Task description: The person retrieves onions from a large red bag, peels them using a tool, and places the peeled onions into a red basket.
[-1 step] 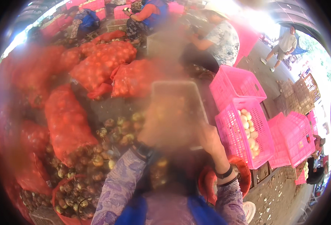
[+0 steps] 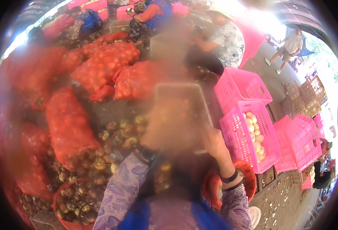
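Observation:
A brownish haze blurs the middle of the view. My left hand (image 2: 158, 135) lies inside that haze over a pale-rimmed crate (image 2: 204, 100), and its fingers are smeared out. My right hand (image 2: 216, 142) is at the crate's near right side, with its fingers curled; whatever they may hold is lost in the blur. Loose onions (image 2: 120, 135) with dry skins lie left of my hands. Between my forearms, a few more onions (image 2: 162, 178) show. Beside my right wrist stands a red-orange round container (image 2: 212, 191), partly covered by my forearm.
Red mesh sacks of onions (image 2: 70, 126) fill the left side; an opened sack (image 2: 58, 199) spills onions at lower left. At right, a pink crate (image 2: 234, 134) holds pale peeled onions, beside other pink crates (image 2: 297, 143). A seated co-worker (image 2: 224, 42) is ahead; another person (image 2: 291, 44) stands farther right.

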Demonstrator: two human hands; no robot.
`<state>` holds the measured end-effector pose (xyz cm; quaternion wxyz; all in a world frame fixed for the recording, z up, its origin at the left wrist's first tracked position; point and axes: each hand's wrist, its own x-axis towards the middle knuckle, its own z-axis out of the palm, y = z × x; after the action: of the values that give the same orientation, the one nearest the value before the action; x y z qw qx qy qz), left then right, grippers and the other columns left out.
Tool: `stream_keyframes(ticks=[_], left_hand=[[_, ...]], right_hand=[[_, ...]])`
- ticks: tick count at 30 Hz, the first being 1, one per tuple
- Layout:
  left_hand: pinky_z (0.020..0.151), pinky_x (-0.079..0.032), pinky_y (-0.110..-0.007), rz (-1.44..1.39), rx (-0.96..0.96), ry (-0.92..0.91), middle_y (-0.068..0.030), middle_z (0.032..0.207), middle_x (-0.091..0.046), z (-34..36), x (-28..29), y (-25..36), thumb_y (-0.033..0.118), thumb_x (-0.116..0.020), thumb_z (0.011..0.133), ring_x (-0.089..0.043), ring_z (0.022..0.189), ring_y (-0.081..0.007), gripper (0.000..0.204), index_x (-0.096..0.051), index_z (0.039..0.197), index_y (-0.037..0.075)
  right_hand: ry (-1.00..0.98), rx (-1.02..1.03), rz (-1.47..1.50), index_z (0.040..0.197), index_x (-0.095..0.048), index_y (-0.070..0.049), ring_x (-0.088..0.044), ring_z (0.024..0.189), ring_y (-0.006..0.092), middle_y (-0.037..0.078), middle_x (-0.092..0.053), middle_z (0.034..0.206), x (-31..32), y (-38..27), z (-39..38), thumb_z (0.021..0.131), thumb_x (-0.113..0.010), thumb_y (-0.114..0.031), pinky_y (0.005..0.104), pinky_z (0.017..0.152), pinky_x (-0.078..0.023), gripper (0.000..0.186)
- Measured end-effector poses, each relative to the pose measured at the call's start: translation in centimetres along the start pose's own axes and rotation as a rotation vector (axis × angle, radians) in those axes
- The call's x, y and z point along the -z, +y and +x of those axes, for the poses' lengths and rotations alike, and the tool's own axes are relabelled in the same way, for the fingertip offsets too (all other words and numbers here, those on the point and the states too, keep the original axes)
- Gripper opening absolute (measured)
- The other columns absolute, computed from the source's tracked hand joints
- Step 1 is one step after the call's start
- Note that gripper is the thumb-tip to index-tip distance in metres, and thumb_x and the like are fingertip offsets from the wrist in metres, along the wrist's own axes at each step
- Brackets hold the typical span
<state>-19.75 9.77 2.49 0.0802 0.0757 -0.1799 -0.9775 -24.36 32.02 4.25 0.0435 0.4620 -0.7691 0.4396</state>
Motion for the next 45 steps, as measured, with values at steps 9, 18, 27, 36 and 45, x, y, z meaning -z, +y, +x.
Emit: stream_keyframes(ticks=[9, 18, 27, 36, 45], left_hand=[[0.090, -0.056, -0.043, 0.061, -0.021, -0.040, -0.0127, 0.117, -0.069, -0.5, -0.1, 0.0, 0.042, -0.057, 0.096, -0.067, 0.105, -0.0278, 0.046, -0.063, 0.122, 0.005], [0.084, -0.059, -0.047, 0.045, 0.047, -0.070, -0.0145, 0.111, -0.070, 0.9, 3.2, 0.5, 0.031, -0.059, 0.096, -0.069, 0.099, -0.0288, 0.034, -0.064, 0.115, 0.004], [0.088, -0.057, -0.043, 0.139, 0.021, -0.004, -0.0132, 0.114, -0.069, -0.7, -0.4, -0.2, 0.035, -0.057, 0.097, -0.067, 0.102, -0.0276, 0.038, -0.064, 0.118, 0.004], [0.098, -0.051, -0.044, -0.074, -0.012, 0.059, -0.0143, 0.123, -0.065, 1.4, -0.9, -1.7, 0.045, -0.055, 0.095, -0.063, 0.110, -0.0289, 0.051, -0.061, 0.124, 0.003], [0.100, -0.051, -0.044, -0.086, -0.148, -0.150, -0.0147, 0.126, -0.064, 1.1, 0.5, -0.6, 0.048, -0.055, 0.094, -0.062, 0.115, -0.0298, 0.055, -0.060, 0.128, 0.005]], right_hand=[[-0.071, 0.133, -0.244, 0.108, -0.056, 0.000, -0.059, 0.069, 0.0474, 0.025, -0.060, 0.079, 0.7, -0.5, 0.4, 0.083, -0.054, 0.002, 0.0500, 0.058, -0.048, 0.025], [-0.288, 0.191, -0.295, 0.106, -0.056, 0.001, -0.059, 0.068, 0.0469, 0.025, -0.060, 0.077, 2.4, 1.3, 0.8, 0.083, -0.055, 0.003, 0.0503, 0.058, -0.048, 0.023], [-0.108, 0.131, -0.135, 0.112, -0.061, -0.002, -0.063, 0.085, 0.0422, 0.021, -0.065, 0.093, -2.5, 2.0, -2.2, 0.082, -0.062, -0.003, 0.0468, 0.073, -0.052, 0.030], [-0.009, -0.094, -0.117, 0.108, -0.068, -0.003, -0.068, 0.090, 0.0232, 0.012, -0.071, 0.101, -9.0, 6.8, -3.6, 0.087, -0.065, -0.012, 0.0363, 0.075, -0.055, 0.023], [-0.251, 0.047, -0.255, 0.099, -0.069, -0.001, -0.061, 0.097, 0.0352, 0.021, -0.064, 0.095, -8.3, -0.7, -1.9, 0.081, -0.066, -0.014, 0.0469, 0.081, -0.047, 0.023]])
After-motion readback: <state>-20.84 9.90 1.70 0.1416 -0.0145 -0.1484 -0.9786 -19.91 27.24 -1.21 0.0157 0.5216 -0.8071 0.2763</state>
